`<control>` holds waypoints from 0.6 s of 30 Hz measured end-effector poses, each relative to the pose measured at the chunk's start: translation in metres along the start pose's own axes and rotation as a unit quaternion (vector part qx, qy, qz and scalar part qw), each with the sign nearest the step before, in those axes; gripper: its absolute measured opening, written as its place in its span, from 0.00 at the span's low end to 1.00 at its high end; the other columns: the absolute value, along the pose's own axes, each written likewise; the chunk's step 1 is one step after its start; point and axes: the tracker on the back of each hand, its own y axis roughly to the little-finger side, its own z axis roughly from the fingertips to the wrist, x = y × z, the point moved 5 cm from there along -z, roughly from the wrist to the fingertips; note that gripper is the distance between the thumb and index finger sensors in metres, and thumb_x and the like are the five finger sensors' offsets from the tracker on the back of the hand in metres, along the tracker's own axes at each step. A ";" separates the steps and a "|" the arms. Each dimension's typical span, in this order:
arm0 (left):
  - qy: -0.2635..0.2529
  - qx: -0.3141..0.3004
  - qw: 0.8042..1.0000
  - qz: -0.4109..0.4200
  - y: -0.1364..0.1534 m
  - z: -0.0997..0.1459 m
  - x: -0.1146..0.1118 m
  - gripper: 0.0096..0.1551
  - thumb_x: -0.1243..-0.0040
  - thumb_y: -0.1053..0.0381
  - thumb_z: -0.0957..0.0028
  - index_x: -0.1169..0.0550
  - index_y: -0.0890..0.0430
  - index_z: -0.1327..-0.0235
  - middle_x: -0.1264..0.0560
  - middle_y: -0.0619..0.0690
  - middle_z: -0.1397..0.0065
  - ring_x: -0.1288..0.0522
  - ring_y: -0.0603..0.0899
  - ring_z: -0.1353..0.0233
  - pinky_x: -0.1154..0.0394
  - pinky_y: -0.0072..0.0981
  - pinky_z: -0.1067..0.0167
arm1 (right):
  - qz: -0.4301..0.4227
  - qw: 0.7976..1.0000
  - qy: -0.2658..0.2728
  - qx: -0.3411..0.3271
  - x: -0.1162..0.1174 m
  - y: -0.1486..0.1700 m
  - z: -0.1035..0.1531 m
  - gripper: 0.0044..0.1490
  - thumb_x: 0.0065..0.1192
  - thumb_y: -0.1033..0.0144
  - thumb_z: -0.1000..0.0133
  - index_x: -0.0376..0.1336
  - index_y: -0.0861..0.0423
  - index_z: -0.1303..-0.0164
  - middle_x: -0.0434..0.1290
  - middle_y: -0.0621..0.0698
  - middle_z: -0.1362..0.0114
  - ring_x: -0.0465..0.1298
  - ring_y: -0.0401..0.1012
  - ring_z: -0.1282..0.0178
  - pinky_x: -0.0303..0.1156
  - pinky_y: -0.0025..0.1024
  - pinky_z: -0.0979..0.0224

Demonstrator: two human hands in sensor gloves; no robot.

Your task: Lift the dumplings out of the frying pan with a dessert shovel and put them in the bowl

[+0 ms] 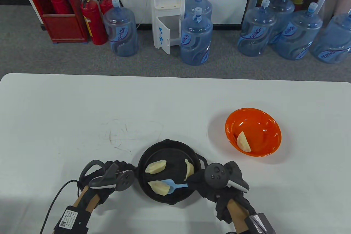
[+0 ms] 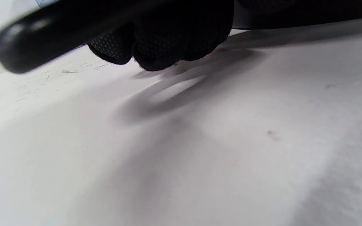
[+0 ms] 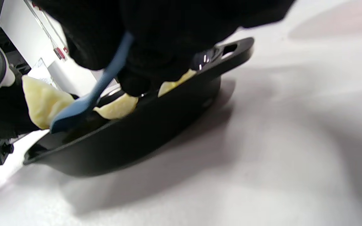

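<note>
A black frying pan sits near the table's front edge and holds three pale dumplings. My left hand grips the pan's handle at the pan's left side, fingers curled round it. My right hand holds a blue dessert shovel by its handle. The shovel blade lies against the front dumpling inside the pan. To the right stands an orange bowl with one dumpling in it.
The white table carries faint scuff marks left of the pan. Beyond its far edge stand water jugs, a water dispenser and red fire extinguishers on the carpet.
</note>
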 end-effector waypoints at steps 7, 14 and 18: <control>0.000 0.001 1.000 0.005 0.001 0.000 0.000 0.31 0.57 0.38 0.40 0.33 0.48 0.25 0.24 0.40 0.37 0.18 0.48 0.43 0.24 0.54 0.26 | -0.023 0.997 0.063 0.028 -0.031 0.014 0.017 0.25 0.62 0.49 0.35 0.75 0.47 0.34 0.82 0.52 0.46 0.78 0.34 0.71 0.77 0.30 0.67; 0.002 0.003 1.000 -0.003 0.000 0.000 0.000 0.31 0.58 0.38 0.40 0.33 0.48 0.25 0.24 0.40 0.37 0.18 0.48 0.42 0.24 0.54 0.26 | -0.029 0.993 0.096 0.061 -0.050 0.034 0.030 0.25 0.61 0.50 0.35 0.75 0.48 0.34 0.82 0.52 0.46 0.77 0.34 0.72 0.77 0.30 0.68; 0.001 0.002 1.000 -0.001 0.000 0.000 0.000 0.31 0.58 0.38 0.40 0.33 0.48 0.25 0.24 0.40 0.37 0.18 0.48 0.42 0.24 0.54 0.26 | -0.034 0.990 0.107 0.080 -0.057 0.043 0.037 0.25 0.62 0.50 0.35 0.75 0.48 0.34 0.82 0.53 0.46 0.77 0.34 0.72 0.77 0.31 0.68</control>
